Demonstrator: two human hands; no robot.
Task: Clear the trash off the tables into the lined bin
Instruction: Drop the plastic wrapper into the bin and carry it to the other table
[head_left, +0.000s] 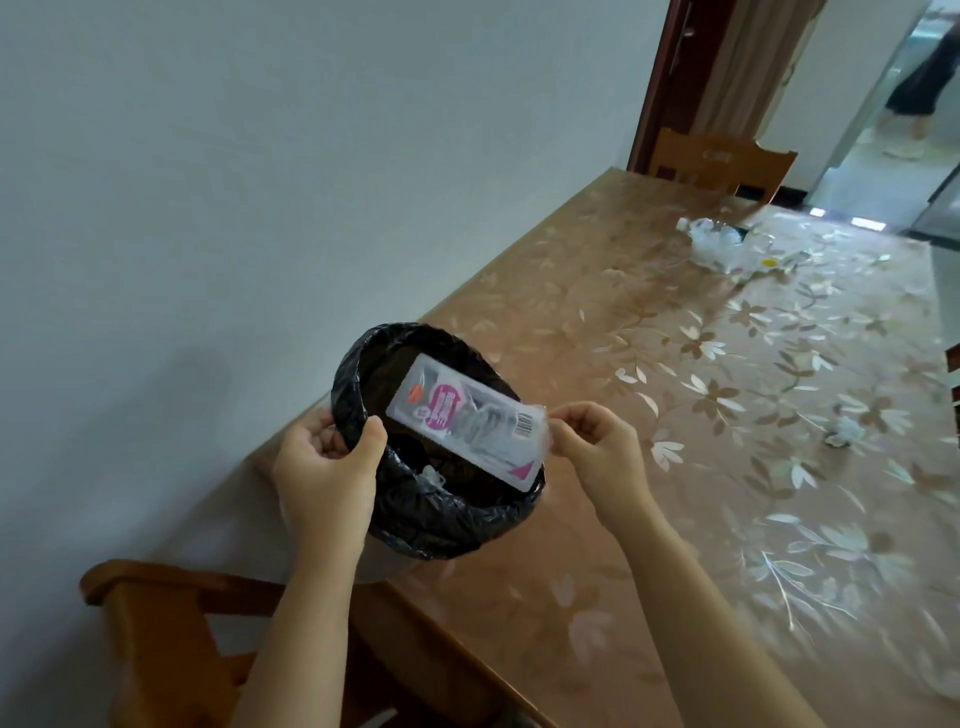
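Note:
A small bin lined with a black bag (457, 519) is tilted over the near left corner of the table (597, 322). My left hand (324, 467) grips its rim on the left side. My right hand (592, 441) pinches the right end of a clear plastic wrapper (467, 418) with a pink label and a barcode. The wrapper lies across the bin's mouth. A bit of white trash shows inside the bin. More trash lies on the table: a clear plastic bag pile (722, 241) at the far end and a crumpled white scrap (844, 431) at the right.
A floral plastic cloth covers the long wooden table, which runs along a white wall on the left. A wooden chair (171, 623) stands at the near left, another chair (719, 161) at the far end. Through a doorway, a person's legs (914, 88) are visible.

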